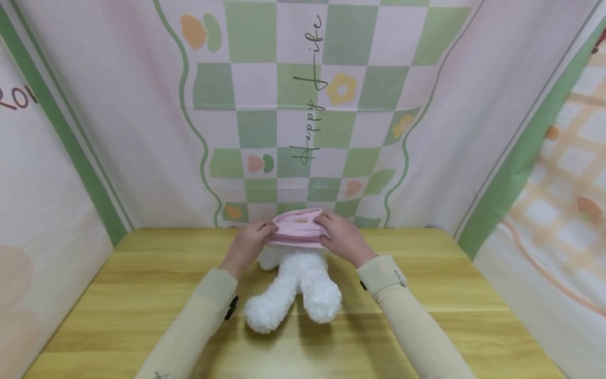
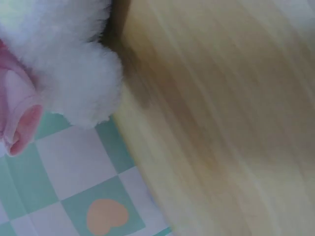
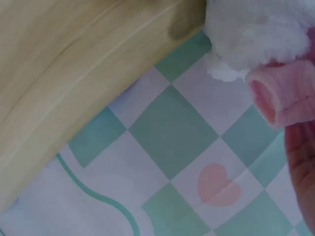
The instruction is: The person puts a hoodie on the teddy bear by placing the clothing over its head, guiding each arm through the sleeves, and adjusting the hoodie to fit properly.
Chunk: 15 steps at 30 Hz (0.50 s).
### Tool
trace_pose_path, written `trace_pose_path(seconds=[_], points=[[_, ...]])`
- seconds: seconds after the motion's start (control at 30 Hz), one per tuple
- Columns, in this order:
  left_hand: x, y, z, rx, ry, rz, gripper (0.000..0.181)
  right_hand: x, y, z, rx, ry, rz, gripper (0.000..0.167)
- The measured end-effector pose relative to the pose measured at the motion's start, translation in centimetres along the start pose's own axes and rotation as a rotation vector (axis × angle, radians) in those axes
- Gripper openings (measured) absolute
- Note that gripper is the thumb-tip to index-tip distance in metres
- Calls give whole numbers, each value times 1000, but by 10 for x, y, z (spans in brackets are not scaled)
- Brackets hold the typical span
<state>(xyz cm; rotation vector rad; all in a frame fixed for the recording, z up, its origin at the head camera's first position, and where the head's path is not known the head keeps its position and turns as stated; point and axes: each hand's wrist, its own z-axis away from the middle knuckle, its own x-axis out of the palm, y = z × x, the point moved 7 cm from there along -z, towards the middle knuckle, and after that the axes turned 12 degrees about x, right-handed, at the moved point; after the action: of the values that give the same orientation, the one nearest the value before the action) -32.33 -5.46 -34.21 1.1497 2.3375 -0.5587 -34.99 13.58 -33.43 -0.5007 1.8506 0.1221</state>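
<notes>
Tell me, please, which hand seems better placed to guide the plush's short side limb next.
Probably the left hand: it pinches the pink garment beside that white limb, while the right hand holds the garment's opposite side.

A white plush toy [image 1: 300, 269] rests on the wood-grain table [image 1: 440, 310].

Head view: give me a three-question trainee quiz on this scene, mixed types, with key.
1. True or false: only the left hand grips the pink cloth.
2. In the head view, the legs of the plush toy appear: A) above the cloth; B) below the cloth; C) left of the left hand.
3. Fill in: the script on the checkered backdrop reads "Happy ____".

Key: 1. False, the right hand grips it too. 2. B. 3. Life.
</notes>
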Motion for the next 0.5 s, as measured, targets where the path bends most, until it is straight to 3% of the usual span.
trace_pose_path(seconds=[0.13,0.3,0.4,0.5], points=[[7,1,5,-24,-33,34,20,1,9,1,51,18,-59,48],[27,3,14,-116,-253,173,26,12,13,6,37,-103,-88,56],[39,2,21,-231,-394,283,31,16,14,9,23,-157,-97,56],[47,-3,24,-379,-465,358,36,18,15,10,41,-187,-144,56]])
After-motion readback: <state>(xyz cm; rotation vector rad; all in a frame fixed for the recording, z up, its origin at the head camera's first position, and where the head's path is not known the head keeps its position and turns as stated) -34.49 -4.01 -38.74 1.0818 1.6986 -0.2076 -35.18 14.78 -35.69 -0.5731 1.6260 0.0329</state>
